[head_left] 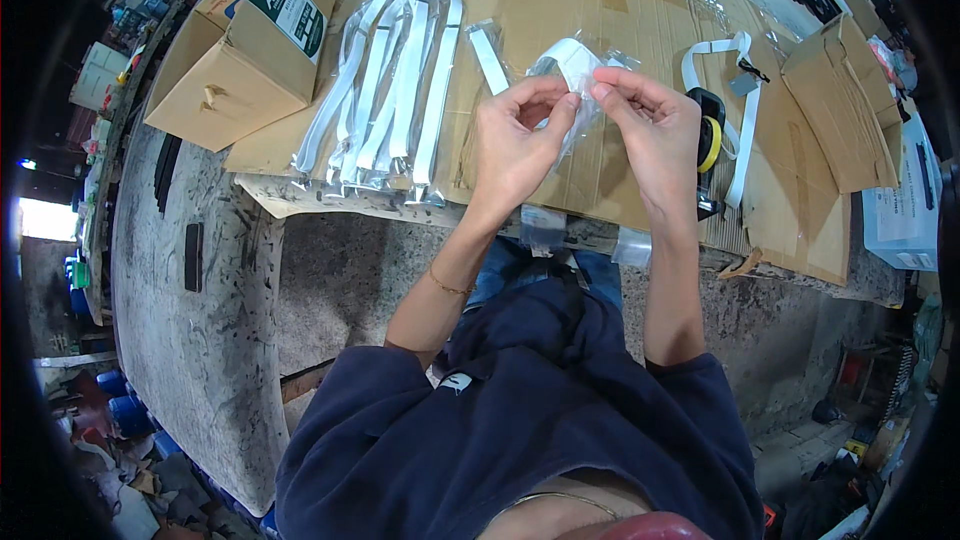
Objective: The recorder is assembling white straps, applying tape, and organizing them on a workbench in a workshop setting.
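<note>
Over the cardboard-covered table, my left hand (522, 140) and my right hand (655, 130) meet with thumbs and fingertips pinched together. Between them is the edge of a clear plastic bag (572, 140), and a curved white strap (572, 58) shows at its upper part. The other end of that strap is hard to make out behind my hands. To the left lies a pile of long white straps (400, 80) in clear bags. One more bagged white strap (488, 58) sits between the pile and my left hand.
Right of my right hand stands a black tape dispenser with a yellow roll (711, 145), beside a loose white strap (740, 175). Open cardboard boxes stand left (235, 65) and right (835, 105). Small clear bags (543, 228) hang at the table's front edge.
</note>
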The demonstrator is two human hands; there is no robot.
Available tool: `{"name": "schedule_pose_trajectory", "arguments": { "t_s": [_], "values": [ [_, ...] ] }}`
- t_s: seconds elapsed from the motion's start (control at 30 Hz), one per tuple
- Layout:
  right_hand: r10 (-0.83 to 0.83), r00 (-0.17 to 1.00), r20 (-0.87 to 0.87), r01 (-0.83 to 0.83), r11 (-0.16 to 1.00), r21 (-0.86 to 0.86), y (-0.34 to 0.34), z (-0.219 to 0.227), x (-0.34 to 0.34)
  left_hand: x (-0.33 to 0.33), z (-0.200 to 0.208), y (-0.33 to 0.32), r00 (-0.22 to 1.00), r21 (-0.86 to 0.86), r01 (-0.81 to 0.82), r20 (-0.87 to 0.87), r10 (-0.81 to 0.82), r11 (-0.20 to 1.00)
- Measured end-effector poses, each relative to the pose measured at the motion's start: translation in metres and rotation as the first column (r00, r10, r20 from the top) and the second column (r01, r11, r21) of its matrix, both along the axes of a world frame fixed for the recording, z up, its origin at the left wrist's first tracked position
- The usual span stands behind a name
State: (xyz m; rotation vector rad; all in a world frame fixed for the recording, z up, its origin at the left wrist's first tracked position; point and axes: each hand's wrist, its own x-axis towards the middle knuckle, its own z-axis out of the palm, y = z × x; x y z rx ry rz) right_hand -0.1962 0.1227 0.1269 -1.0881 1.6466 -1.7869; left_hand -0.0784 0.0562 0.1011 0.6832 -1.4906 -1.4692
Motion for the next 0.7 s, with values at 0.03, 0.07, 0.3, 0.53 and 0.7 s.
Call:
{"name": "schedule_pose_trajectory", "arguments": {
  "t_s": [0.03,0.07,0.3,0.53,0.7],
  "values": [
    [-0.001,1.0,0.0,0.001,1.0,0.0,0.0,0.0,-0.001,-0.001,0.0,0.001,1.0,0.001,0.004,-0.014,-0.004,1.0],
    [0.003,1.0,-0.002,-0.003,1.0,-0.006,0.0,-0.001,-0.001,-0.001,-0.001,0.001,1.0,0.001,0.008,-0.028,-0.008,1.0],
    [0.002,0.999,-0.042,-0.001,1.0,0.021,0.002,-0.002,-0.003,-0.004,0.0,0.004,1.0,-0.018,-0.001,0.0,0.001,1.0],
    [0.217,0.976,-0.016,-0.211,0.963,0.165,0.014,0.004,-0.006,-0.008,-0.001,-0.001,0.995,-0.108,-0.096,-0.043,0.092,0.99],
    [0.18,0.965,-0.192,-0.147,0.973,0.176,0.012,0.015,-0.025,0.0,0.003,-0.008,0.996,-0.075,-0.084,-0.038,0.082,0.994]
  ]
}}
